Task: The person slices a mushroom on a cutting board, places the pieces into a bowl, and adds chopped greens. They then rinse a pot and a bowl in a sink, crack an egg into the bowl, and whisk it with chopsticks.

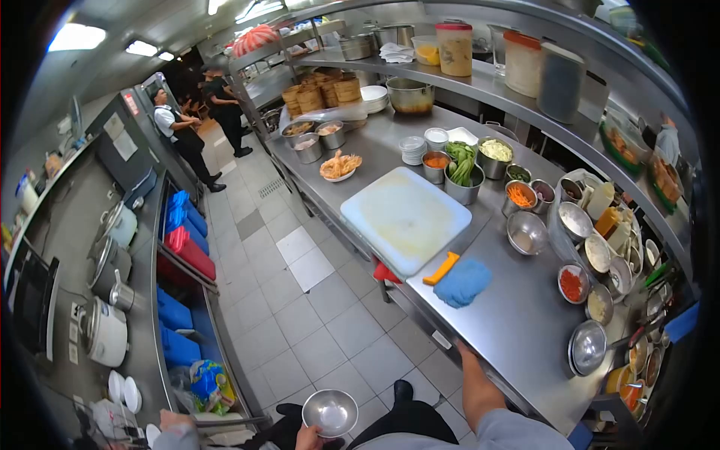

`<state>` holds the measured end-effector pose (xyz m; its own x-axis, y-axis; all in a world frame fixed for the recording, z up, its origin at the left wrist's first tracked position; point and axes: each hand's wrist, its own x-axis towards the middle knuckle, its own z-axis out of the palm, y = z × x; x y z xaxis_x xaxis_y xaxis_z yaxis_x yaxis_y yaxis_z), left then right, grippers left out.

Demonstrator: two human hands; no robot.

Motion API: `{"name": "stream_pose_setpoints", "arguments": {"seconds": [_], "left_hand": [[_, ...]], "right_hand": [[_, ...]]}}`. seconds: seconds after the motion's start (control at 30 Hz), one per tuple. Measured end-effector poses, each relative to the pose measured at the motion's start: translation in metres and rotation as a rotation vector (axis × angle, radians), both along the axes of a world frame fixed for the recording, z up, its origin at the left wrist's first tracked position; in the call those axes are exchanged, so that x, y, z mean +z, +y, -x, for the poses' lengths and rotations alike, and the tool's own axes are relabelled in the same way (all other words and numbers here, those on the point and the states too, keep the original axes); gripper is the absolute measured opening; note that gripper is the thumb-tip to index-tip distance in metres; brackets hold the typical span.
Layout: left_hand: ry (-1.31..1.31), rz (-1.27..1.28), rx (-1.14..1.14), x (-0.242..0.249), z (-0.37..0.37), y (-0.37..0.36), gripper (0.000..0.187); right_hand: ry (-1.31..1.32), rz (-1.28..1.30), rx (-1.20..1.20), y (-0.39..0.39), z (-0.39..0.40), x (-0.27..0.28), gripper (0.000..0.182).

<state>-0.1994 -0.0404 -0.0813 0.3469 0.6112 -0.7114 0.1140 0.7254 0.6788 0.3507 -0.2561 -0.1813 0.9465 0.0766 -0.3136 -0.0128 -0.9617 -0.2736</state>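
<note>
At the bottom, my left hand point(308, 438) grips the rim of a shiny steel mixing bowl point(330, 413), held over the floor in front of my legs. Nothing shows inside that bowl. My right arm reaches forward to the front edge of the steel worktable point(517, 330). There my right hand point(463, 352) is at the under-edge, its fingers hidden, close to a small white label point(442, 340). On the table beyond it lie a blue cloth point(463, 283) and an orange-handled knife point(441, 268), its blade covered by the cloth. A white cutting board point(406, 217) lies past them.
Steel containers of green vegetables point(462, 165) and shredded carrot point(521, 196) stand behind the board. Several bowls, one with chopped red food point(574, 284), line the right. A shelf point(480, 81) overhangs the back. Two people point(180, 127) stand far left in the tiled aisle point(300, 300).
</note>
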Motion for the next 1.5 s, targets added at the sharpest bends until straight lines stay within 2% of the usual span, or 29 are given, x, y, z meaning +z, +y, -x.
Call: {"name": "stream_pose_setpoints", "arguments": {"seconds": [0.03, 0.07, 0.1, 0.13, 0.2, 0.27, 0.3, 0.37, 0.5, 0.57, 0.77, 0.8, 0.87, 0.9, 0.93, 0.97, 1.03, 1.07, 1.13, 1.17, 1.23, 1.27, 1.37, 1.43, 1.5], "left_hand": [[0.010, 0.005, -0.006, 0.005, -0.011, 0.009, 0.066], [0.249, 0.063, -0.033, 0.025, -0.028, 0.013, 0.040], [0.487, 0.119, -0.061, 0.035, -0.044, 0.022, 0.024], [0.301, 0.053, -0.028, 0.031, -0.054, 0.031, 0.020], [0.310, 0.076, 0.020, 0.020, -0.075, 0.047, 0.019], [0.349, 0.082, 0.042, 0.056, -0.119, 0.053, 0.020], [0.361, 0.093, 0.014, 0.041, -0.115, 0.066, 0.020], [0.473, 0.091, -0.353, 0.006, -0.104, 0.097, 0.023], [0.469, 0.057, -0.496, -0.017, -0.127, 0.131, 0.026], [0.353, 0.116, -0.377, -0.039, -0.130, 0.149, 0.028], [0.209, 0.089, -0.596, -0.087, -0.141, 0.214, 0.039], [0.097, 0.080, -0.494, -0.071, -0.156, 0.208, 0.051], [0.072, 0.077, -0.539, -0.035, -0.192, 0.200, 0.050], [0.055, 0.071, -0.544, -0.020, -0.206, 0.193, 0.063], [0.060, 0.086, -0.611, -0.019, -0.214, 0.188, 0.063], [0.017, 0.122, -0.604, -0.020, -0.224, 0.184, 0.062], [-0.016, 0.178, -0.659, -0.019, -0.240, 0.165, 0.062], [-0.053, 0.160, -0.719, -0.014, -0.250, 0.150, 0.061], [-0.099, 0.150, -0.820, -0.011, -0.270, 0.124, 0.060], [-0.104, 0.169, -0.847, -0.011, -0.279, 0.112, 0.064], [-0.106, 0.200, -0.891, -0.008, -0.290, 0.081, 0.067], [-0.109, 0.187, -0.947, -0.002, -0.297, 0.065, 0.067], [-0.151, 0.156, -1.020, 0.016, -0.315, 0.007, 0.068], [-0.152, 0.122, -1.138, 0.017, -0.328, -0.034, 0.069], [-0.155, 0.103, -1.168, 0.030, -0.336, -0.092, 0.066]], "right_hand": [[0.021, 0.022, -0.022, 0.006, -0.010, -0.007, 0.078], [0.033, 0.038, -0.037, 0.009, -0.018, -0.015, 0.077], [0.043, 0.052, -0.054, 0.013, -0.025, -0.021, 0.076], [0.046, 0.059, -0.070, 0.015, -0.031, -0.027, 0.076], [0.046, 0.068, -0.092, 0.018, -0.040, -0.040, 0.074], [0.049, 0.073, -0.107, 0.018, -0.047, -0.051, 0.073], [0.051, 0.069, -0.113, 0.018, -0.051, -0.055, 0.072], [0.056, 0.063, -0.131, 0.016, -0.056, -0.061, 0.071], [0.061, 0.035, -0.180, 0.007, -0.058, -0.069, 0.068], [0.059, 0.017, -0.202, 0.003, -0.056, -0.075, 0.067], [-0.062, -0.122, -0.221, -0.031, -0.029, -0.117, 0.063], [-0.147, -0.182, -0.190, -0.044, -0.017, -0.141, 0.063], [-0.286, -0.329, -0.159, -0.073, 0.020, -0.186, 0.061], [0.088, -0.746, -0.341, -0.078, 0.051, -0.120, 0.049], [0.428, -1.042, -0.645, -0.084, 0.084, -0.050, 0.040], [0.392, -1.044, -0.715, -0.098, 0.119, -0.036, 0.040], [0.581, -1.387, -0.829, -0.126, 0.191, -0.008, 0.035], [0.538, -1.398, -0.881, -0.143, 0.224, 0.007, 0.035], [0.559, -1.668, -1.018, -0.183, 0.281, 0.038, 0.031], [0.518, -1.683, -1.049, -0.202, 0.303, 0.049, 0.031], [0.356, -1.867, -1.129, -0.251, 0.338, 0.073, 0.025], [0.335, -1.870, -1.142, -0.277, 0.347, 0.080, 0.025], [-0.121, -1.732, -1.111, -0.352, 0.337, 0.108, 0.029], [-0.283, -1.643, -1.144, -0.395, 0.307, 0.154, 0.039], [-0.419, -1.445, -1.184, -0.438, 0.265, 0.195, 0.039]]}}
